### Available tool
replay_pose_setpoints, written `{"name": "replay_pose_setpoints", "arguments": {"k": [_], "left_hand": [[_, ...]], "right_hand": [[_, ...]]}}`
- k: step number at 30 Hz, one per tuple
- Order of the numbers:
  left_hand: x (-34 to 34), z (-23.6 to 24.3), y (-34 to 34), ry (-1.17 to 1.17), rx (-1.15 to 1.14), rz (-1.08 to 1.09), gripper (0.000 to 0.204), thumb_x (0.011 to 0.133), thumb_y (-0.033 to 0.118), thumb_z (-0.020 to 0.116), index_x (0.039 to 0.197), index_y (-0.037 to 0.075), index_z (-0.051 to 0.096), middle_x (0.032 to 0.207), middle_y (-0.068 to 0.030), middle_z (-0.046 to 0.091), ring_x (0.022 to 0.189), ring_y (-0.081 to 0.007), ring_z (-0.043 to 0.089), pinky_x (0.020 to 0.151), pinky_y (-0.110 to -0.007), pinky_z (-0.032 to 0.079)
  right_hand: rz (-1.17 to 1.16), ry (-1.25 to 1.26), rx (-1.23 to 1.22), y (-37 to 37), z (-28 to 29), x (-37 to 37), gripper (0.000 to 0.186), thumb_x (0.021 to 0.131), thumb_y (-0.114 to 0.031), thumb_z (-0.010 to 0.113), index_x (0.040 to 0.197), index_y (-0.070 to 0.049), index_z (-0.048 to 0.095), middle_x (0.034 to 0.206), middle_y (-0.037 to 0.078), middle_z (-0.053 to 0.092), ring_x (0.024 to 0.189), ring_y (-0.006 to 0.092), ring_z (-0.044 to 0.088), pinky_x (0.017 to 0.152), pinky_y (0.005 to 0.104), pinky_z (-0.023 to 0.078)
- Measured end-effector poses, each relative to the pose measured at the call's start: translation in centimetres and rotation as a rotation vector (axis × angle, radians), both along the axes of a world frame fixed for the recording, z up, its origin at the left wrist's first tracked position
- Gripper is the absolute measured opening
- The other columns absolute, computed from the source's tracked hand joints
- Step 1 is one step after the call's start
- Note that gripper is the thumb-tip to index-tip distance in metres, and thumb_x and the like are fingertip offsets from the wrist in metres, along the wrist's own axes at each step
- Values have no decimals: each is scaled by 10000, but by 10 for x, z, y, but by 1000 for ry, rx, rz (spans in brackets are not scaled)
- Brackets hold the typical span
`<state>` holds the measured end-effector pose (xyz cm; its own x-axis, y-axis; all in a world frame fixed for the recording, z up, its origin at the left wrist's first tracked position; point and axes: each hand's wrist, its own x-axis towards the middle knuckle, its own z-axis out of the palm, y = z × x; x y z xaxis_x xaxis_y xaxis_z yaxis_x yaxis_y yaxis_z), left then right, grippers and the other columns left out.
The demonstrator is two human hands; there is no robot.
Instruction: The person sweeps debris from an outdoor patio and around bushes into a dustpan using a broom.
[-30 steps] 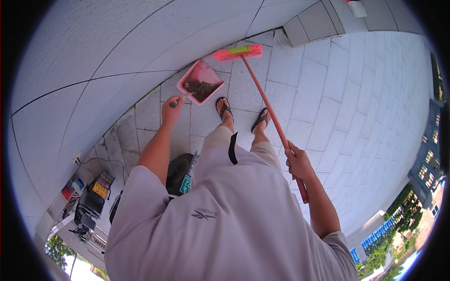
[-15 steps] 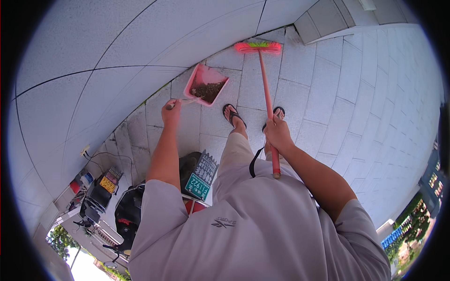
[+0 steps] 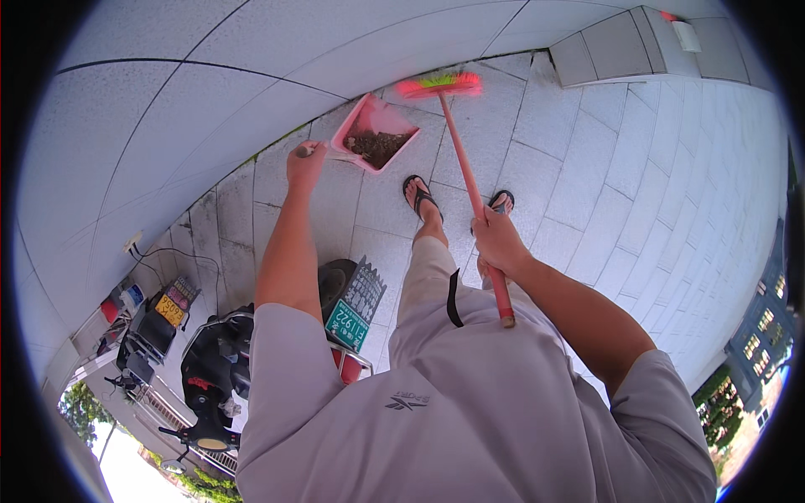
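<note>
My left hand (image 3: 303, 163) grips the thin handle of a pink dustpan (image 3: 374, 132), which holds a pile of dark dirt and rests on the grey paving by the wall. My right hand (image 3: 498, 241) is closed around the pink broom handle (image 3: 470, 189) about two thirds of the way up. The broom head (image 3: 439, 83), pink with green bristles, sits on the paving just right of the dustpan. My feet in sandals (image 3: 419, 195) stand behind both.
A curved grey wall (image 3: 210, 92) runs along the left. Parked scooters (image 3: 214, 369) stand behind me at lower left, with a green plate (image 3: 347, 323) close to my left side. A grey step (image 3: 612, 46) lies at upper right. Paving slabs stretch to the right.
The broom head has swung toward the dustpan and my right hand has slid up to mid-handle. The dustpan stays by the wall with my left hand on it.
</note>
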<state>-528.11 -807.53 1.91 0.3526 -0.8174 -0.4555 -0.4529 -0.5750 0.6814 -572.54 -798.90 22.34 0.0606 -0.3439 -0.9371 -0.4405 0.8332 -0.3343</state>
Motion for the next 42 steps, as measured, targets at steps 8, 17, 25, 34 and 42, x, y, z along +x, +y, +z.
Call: {"name": "replay_pose_setpoints", "arguments": {"k": [8, 17, 25, 34, 42], "left_hand": [[-3, -3, -3, 13, 31, 65, 326, 929, 376, 826, 992, 56, 821, 775, -45, 754, 713, -138, 683, 682, -344, 530], [14, 9, 24, 33, 9, 83, 315, 943, 333, 858, 1058, 43, 814, 815, -32, 745, 709, -125, 689, 655, -305, 548], [21, 5, 19, 100, 67, 186, 316, 968, 313, 866, 1102, 35, 796, 943, -72, 780, 787, -157, 744, 721, -295, 609], [-34, 35, 55, -76, 38, -64, 353, 974, 412, 832, 1026, 63, 824, 797, -20, 750, 730, -113, 680, 695, -307, 531], [-149, 79, 160, -49, -218, -109, 198, 976, 186, 841, 1047, 6, 801, 1087, -88, 809, 1002, -173, 743, 940, -313, 565]], "right_hand": [[423, 1, -342, 32, -9, -37, 321, 1085, -227, 597, 1270, 34, 617, 838, 215, 683, 568, 304, 663, 522, 460, 551], [-22, -1, 106, 33, 118, -53, 589, 1138, -254, 534, 1694, -93, 429, 669, 7, 531, 449, 104, 468, 418, 321, 452], [350, 55, -381, 51, -56, -11, 353, 1082, -238, 515, 1280, 49, 576, 846, 301, 719, 667, 397, 739, 632, 525, 584], [162, -45, 50, 63, 105, -117, 562, 1127, -251, 586, 1644, -51, 495, 685, 35, 568, 483, 129, 518, 447, 337, 465], [-83, 56, 9, 98, 134, -264, 565, 1145, -290, 556, 1663, -80, 479, 675, -9, 521, 449, 85, 448, 405, 315, 425]]}}
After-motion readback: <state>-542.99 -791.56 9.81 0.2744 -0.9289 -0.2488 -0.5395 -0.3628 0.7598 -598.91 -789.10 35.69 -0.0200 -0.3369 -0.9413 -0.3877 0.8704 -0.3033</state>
